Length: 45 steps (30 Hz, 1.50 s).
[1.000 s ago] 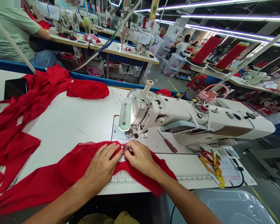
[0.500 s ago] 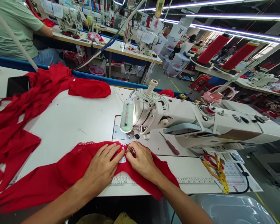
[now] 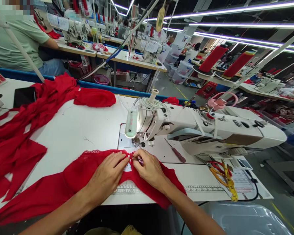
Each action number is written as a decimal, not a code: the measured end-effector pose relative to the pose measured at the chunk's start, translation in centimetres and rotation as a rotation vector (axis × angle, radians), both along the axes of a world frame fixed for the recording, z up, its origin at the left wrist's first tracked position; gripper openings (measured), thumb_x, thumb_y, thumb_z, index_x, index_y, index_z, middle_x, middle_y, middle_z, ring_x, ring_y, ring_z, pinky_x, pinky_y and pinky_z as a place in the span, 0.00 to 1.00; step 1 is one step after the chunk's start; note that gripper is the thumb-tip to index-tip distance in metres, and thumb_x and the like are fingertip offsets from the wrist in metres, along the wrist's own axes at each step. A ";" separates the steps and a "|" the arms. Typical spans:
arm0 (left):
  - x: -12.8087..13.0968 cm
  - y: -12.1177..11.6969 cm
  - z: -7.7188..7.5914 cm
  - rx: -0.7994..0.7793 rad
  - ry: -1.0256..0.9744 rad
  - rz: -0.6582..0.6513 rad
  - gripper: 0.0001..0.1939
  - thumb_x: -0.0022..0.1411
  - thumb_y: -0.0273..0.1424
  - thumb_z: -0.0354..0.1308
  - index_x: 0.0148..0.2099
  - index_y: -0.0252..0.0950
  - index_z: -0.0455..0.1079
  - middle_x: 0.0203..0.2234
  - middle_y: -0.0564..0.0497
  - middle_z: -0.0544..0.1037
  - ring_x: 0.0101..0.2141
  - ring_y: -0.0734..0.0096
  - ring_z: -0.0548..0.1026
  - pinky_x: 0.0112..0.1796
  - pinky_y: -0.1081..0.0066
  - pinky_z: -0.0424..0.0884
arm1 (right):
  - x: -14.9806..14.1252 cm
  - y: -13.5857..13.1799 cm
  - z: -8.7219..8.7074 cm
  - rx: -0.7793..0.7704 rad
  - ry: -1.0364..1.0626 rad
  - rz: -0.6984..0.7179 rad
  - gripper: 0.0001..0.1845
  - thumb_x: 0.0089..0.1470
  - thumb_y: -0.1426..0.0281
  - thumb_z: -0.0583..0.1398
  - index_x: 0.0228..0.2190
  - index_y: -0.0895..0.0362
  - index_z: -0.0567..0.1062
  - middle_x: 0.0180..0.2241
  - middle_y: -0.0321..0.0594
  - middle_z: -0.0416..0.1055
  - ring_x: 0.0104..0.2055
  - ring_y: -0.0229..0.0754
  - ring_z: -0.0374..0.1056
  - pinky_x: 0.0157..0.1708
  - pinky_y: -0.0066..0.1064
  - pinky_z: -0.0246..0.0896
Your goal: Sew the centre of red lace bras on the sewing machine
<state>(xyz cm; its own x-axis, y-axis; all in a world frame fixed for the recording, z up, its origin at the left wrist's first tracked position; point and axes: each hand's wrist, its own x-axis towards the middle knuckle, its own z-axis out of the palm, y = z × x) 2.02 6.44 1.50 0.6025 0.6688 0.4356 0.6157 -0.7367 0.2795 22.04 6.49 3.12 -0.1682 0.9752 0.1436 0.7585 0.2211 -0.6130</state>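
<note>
A red garment with lace along its top edge lies across the front of the table. My left hand rests on it with fingers stretched flat, pressing the cloth. My right hand is closed round a small dark pointed tool, which looks like thread snips, mostly covered by the fingers. Its tip points left at the cloth between both hands. Just below the tip, a white printed label shows. Behind the hands stands a white sewing machine with its lamp lit.
An awl with a dark red handle lies right of the needle area. Orange-handled scissors and a yellow tape measure lie on papers farther right. Red fabric and a black phone are at left. A co-worker sits behind.
My head view has shifted slightly. The right hand's tool has turned a little at the cloth, and more of the white label shows. Both hands stay in nearly the same place.
</note>
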 end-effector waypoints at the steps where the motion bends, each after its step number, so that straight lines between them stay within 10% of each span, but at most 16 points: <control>1: 0.0 0.1 0.2 -0.032 -0.027 -0.007 0.19 0.72 0.24 0.46 0.60 0.32 0.68 0.54 0.41 0.75 0.55 0.58 0.73 0.55 0.56 0.74 | 0.0 -0.1 0.0 0.038 0.003 0.016 0.08 0.54 0.78 0.56 0.33 0.54 0.71 0.32 0.34 0.72 0.32 0.39 0.66 0.31 0.28 0.55; 15: -0.4 -0.1 -1.8 -0.015 0.041 0.022 0.21 0.74 0.29 0.45 0.65 0.36 0.63 0.60 0.42 0.72 0.60 0.58 0.69 0.59 0.49 0.69 | 2.3 -1.1 -0.5 0.175 -0.233 0.203 0.30 0.50 0.83 0.54 0.52 0.53 0.74 0.53 0.41 0.73 0.47 0.43 0.73 0.39 0.30 0.71; 45: 0.4 1.3 -0.2 0.252 0.197 -0.020 0.17 0.71 0.26 0.48 0.57 0.29 0.71 0.43 0.40 0.77 0.43 0.56 0.74 0.45 0.57 0.71 | 2.6 -1.1 -1.5 0.201 -0.297 0.216 0.20 0.53 0.78 0.60 0.48 0.55 0.75 0.52 0.42 0.75 0.47 0.45 0.75 0.36 0.30 0.70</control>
